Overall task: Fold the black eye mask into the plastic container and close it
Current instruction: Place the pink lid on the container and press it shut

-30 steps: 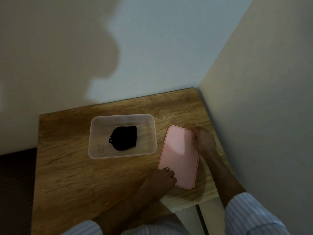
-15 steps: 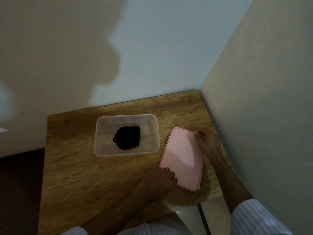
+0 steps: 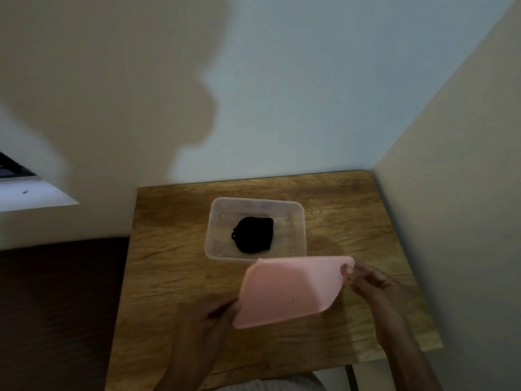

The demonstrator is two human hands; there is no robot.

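On the wooden table (image 3: 169, 249), tucked into the corner of two pale walls, the clear plastic container (image 3: 301, 230) sits open with the black eye mask (image 3: 253, 235) bunched on its floor, slightly left of centre. Just in front of it, a person holds the pink lid (image 3: 287, 289) up off the wood, tilted, its far edge overlapping the container's near rim from where I stand. The right hand (image 3: 369, 283) pinches the lid's right corner, thumb on top and fingers curled beneath. The left hand (image 3: 208, 314) is closed on the lower left edge, mostly hidden behind the lid and blurred, so the exact hold is hard to read.

The risk, as I judge it, lies in alignment: the lid is skewed against the container, and brought down that way it would likely catch one rim and leave the opposite side unsealed. Pressing one corner first could also slide the light container across the smooth grain. The mask sits low, so it seems unlikely to be trapped under the rim.

The table is otherwise bare, dim light throws a large shadow on the back wall, and a dark surface lies beyond the left edge.
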